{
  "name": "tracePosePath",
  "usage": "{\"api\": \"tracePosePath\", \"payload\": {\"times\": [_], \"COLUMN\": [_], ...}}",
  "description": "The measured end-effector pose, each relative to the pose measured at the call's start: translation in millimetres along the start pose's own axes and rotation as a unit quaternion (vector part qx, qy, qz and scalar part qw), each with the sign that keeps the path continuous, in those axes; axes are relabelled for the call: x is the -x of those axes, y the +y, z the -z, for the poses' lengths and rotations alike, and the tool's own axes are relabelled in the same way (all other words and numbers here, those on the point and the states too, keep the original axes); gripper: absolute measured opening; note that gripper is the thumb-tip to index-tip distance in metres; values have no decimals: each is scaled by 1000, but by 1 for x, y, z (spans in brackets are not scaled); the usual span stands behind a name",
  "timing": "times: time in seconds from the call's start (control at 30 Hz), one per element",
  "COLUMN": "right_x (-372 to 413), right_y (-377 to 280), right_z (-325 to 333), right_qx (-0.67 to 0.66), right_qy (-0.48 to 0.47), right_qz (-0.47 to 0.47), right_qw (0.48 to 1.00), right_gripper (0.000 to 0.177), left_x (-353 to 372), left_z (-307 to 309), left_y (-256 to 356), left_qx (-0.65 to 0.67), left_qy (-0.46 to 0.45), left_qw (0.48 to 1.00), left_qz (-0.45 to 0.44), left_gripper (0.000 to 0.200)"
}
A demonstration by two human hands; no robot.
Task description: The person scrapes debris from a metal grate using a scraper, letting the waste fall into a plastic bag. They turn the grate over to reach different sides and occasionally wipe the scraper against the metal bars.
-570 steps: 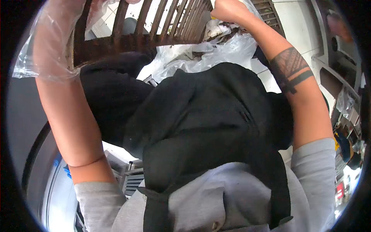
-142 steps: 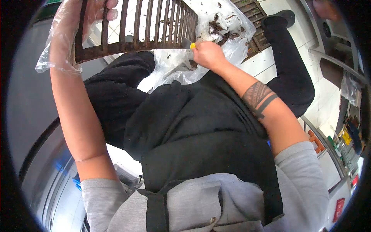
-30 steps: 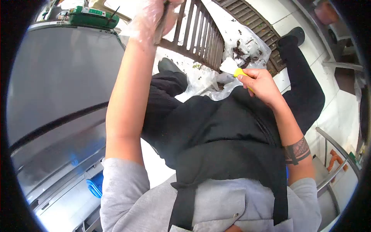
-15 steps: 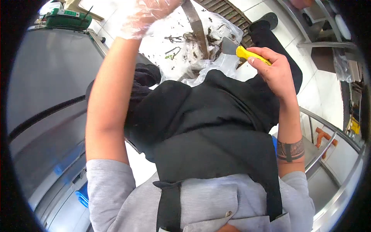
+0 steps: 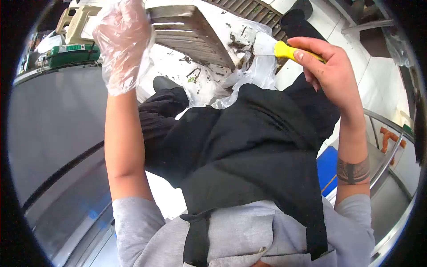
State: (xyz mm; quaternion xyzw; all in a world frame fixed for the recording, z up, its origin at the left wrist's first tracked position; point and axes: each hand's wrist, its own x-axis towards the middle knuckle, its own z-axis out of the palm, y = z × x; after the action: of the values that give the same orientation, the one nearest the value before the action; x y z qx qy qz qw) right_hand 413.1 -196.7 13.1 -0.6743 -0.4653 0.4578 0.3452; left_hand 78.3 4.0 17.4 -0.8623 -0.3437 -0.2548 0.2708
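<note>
View down a person's own body. A steel cabinet (image 5: 53, 133) fills the left side. A black apron (image 5: 258, 151) covers the middle. Beyond the knees, a clear plastic sheet (image 5: 175, 66) lies on the tiled floor (image 5: 382, 80).

A heavy, dirty metal grate (image 5: 191, 33) is raised over the sheet, tilted so one face shows. The left hand (image 5: 122, 46), in a loose clear glove, is clamped on the grate's left end; the glove blurs the exact grip. The right hand (image 5: 331, 71), bare, is closed around the yellow handle of a scraper (image 5: 287, 51), whose blade meets the grate's far right end. Dark, wet debris (image 5: 238, 40) clings there and dots the sheet.

Likely risks: one hand carries the whole grate through slack, slippery plastic, so it could twist loose and drop on the legs or feet below. A scraper push from the right adds turning force against that single grip. If the blade skips off the bars, it could nick the glove. Loosened debris could land past the sheet's edge, on the apron or floor.
</note>
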Motion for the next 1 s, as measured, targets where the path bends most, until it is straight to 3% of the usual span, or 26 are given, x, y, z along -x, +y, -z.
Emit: {"api": "tracePosePath", "payload": {"times": [0.1, 0.13, 0.17, 0.23, 0.27, 0.3, 0.37, 0.4, 0.5, 0.53, 0.63, 0.67, 0.77, 0.83, 0.9, 0.93, 0.97, 1.0], "right_x": [-17, -23, -29, -33, -34, -35, -38, -42, -61, -52, -51, -51, -47, -53, -59, -52, -48, -51], "right_y": [-5, -4, -6, -20, -33, -45, -42, -38, -7, -29, -61, -72, -124, -126, -111, -134, -146, -111], "right_z": [6, 4, 2, -3, -5, -6, 5, 14, 60, 39, 11, -1, -49, -40, -15, -45, -54, -44], "right_qx": [6, 34, 26, 53, 63, 73, 86, 100, 147, 164, 215, 231, 274, 303, 331, 343, 358, 273], "right_qy": [-24, -17, -17, -31, -29, -26, -15, -4, 27, 36, 53, 57, 70, 91, 104, 105, 111, 73], "right_qz": [27, 99, 97, 162, 177, 193, 187, 179, 145, 134, 106, 97, 77, 64, 48, 35, 27, 203], "right_qw": [999, 994, 995, 985, 982, 978, 978, 979, 978, 977, 969, 966, 956, 947, 937, 933, 927, 938], "right_gripper": [29, 29, 29, 28, 27, 27, 26, 25, 22, 21, 19, 18, 17, 17, 17, 17, 17, 18], "left_x": [19, 1, -1, -6, -15, -22, -34, -38, -51, -18, -14, -9, -15, -9, 30, 25, 5, -8], "left_z": [-18, 12, 16, 28, 33, 37, 40, 40, 60, 11, 5, 13, 16, 5, -43, -27, -2, 11], "left_y": [-11, 18, 15, 18, 32, 51, 70, 36, 79, 25, 32, 47, 48, 37, 25, 32, 42, 48], "left_qx": [-71, 165, 162, -20, 212, 211, 163, 289, 211, -47, -120, -99, -72, -48, 65, 69, -29, -128], "left_qy": [-29, -131, -135, -193, -247, -247, -249, -287, -260, -229, -190, -125, -148, -183, -15, -24, -97, -160], "left_qw": [996, 937, 938, 981, 881, 881, 904, 908, 927, 969, 972, 983, 982, 976, 997, 996, 995, 975], "left_qz": [-49, 278, 274, 31, 343, 343, 307, 103, 171, -84, -77, -90, -93, -105, 45, 46, -19, -82], "left_gripper": [49, 30, 30, 29, 27, 27, 30, 4, 16, 27, 25, 27, 34, 40, 43, 43, 44, 45]}}
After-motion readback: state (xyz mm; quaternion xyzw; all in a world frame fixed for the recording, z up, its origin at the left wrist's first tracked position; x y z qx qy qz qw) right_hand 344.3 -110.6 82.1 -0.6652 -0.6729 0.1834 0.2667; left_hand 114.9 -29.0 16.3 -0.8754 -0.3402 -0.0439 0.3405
